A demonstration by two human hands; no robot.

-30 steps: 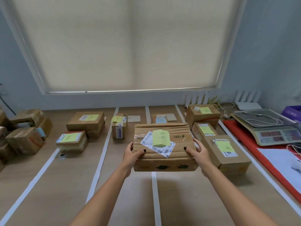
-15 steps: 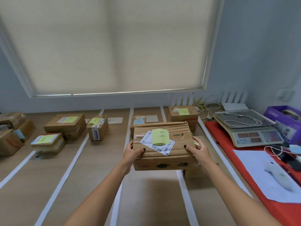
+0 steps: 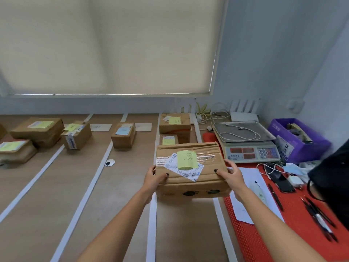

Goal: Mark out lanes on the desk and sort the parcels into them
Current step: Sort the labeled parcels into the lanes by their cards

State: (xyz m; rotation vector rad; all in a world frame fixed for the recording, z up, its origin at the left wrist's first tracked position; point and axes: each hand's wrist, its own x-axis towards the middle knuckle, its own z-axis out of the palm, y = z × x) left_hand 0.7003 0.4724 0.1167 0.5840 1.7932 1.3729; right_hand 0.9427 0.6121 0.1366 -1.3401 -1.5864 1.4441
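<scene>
I hold a brown cardboard parcel [image 3: 190,176] with a yellow note and a white shipping label on top, above the rightmost lane of the wooden desk [image 3: 56,186]. My left hand [image 3: 154,179] grips its left side, thumb on top. My right hand [image 3: 231,176] grips its right side the same way. White tape strips [image 3: 90,186] run toward the window and divide the desk into lanes. Two labelled parcels [image 3: 174,125] sit further up the rightmost lane, partly hidden by the held one.
One parcel [image 3: 123,137] stands in the lane to the left, and several more [image 3: 37,129] at far left. An electronic scale [image 3: 245,142] with a cable, a purple box [image 3: 300,138], papers, pens and a phone lie on the red mat [image 3: 302,214] at right.
The view has swung right and the held parcel has moved with it over the rightmost lane. Both hands keep the same grip on its sides.
</scene>
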